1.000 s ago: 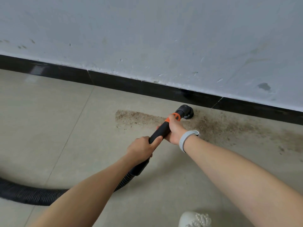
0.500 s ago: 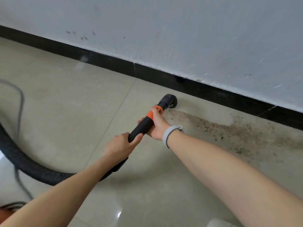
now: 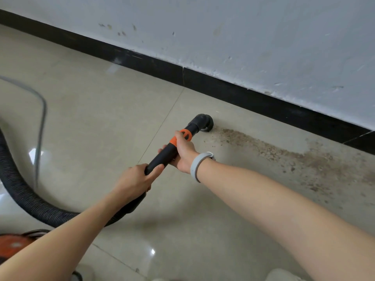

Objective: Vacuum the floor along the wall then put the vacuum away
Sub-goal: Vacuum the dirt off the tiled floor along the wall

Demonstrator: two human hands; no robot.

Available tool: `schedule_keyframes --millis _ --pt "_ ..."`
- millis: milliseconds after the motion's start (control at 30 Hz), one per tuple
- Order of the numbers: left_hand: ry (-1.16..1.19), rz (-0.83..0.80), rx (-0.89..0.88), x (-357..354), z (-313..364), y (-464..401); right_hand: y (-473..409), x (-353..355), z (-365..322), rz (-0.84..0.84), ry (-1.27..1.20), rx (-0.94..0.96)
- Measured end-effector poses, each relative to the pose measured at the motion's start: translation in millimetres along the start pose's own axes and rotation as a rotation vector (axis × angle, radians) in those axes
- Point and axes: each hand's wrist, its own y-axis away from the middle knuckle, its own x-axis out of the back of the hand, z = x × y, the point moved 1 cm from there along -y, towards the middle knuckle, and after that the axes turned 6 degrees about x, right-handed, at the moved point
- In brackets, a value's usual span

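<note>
A black vacuum wand (image 3: 162,157) with an orange collar ends in a round brush nozzle (image 3: 204,122) that rests on the tiled floor close to the black skirting (image 3: 253,100). My right hand (image 3: 183,153) grips the wand just behind the orange collar; a grey band sits on that wrist. My left hand (image 3: 135,180) grips the wand's lower end where the ribbed black hose (image 3: 22,197) joins. A strip of brown dirt (image 3: 284,157) runs along the floor to the right of the nozzle.
The hose curves round to the left toward the orange vacuum body (image 3: 14,243) at the bottom left corner. A grey power cord (image 3: 40,122) arcs above the floor at the left. A pale shoe tip (image 3: 284,275) shows at the bottom edge. The white wall (image 3: 243,37) is scuffed.
The nozzle has swept left along the skirting and the dirt to the left of it is gone. My view has turned left, bringing the hose loop, cord and vacuum body into sight.
</note>
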Motion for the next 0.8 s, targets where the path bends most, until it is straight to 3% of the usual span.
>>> schedule_keyframes --millis 467,800 --pt "-0.11 -0.158 -0.135 -36.6 49.9 8.2 27.8 73.5 -9.4 0.175 -0.099 0.082" --pt "-0.212 -0.293 -0.307 -83.2 120.5 12.6 56.2 155.4 -34.0 0.342 -0.235 0.124"
